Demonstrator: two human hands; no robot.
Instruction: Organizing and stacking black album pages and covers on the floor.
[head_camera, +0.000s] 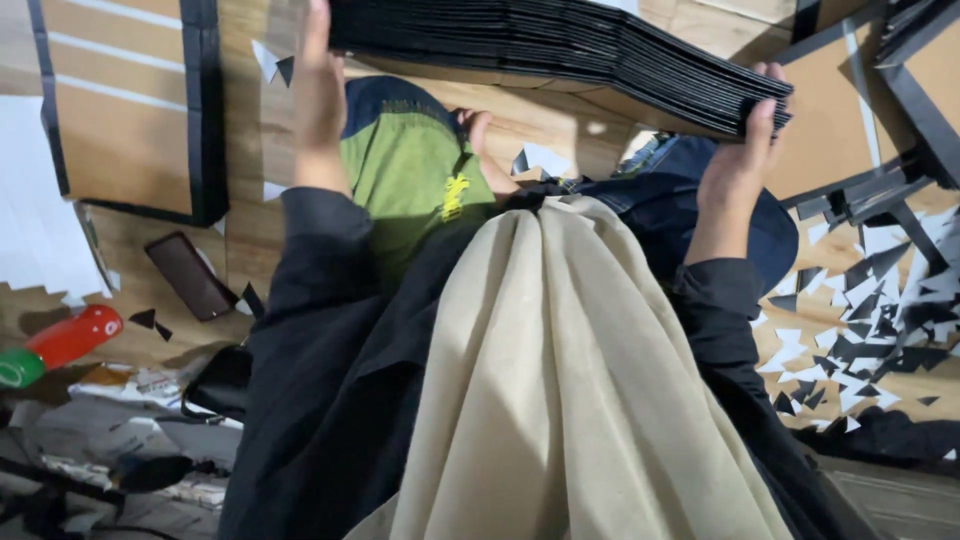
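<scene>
A thick stack of flat cardboard sheets with black edges (560, 50) is held up across the top of the view. My left hand (318, 95) grips its left end, fingers reaching up along the side. My right hand (745, 150) clamps the stack's right end, thumb under and fingers over the black edges. Both arms wear dark sleeves. A beige cloth (560, 380) drapes over my lap between them. A foot (480, 140) shows beneath the stack, beside a green and blue garment (400, 170).
A brown board with black borders (130, 110) lies on the floor at left, a dark phone (190, 275) below it. A red and green bottle (60, 340) lies far left. Black and white paper scraps (860, 320) litter the right, near more bordered boards (880, 110).
</scene>
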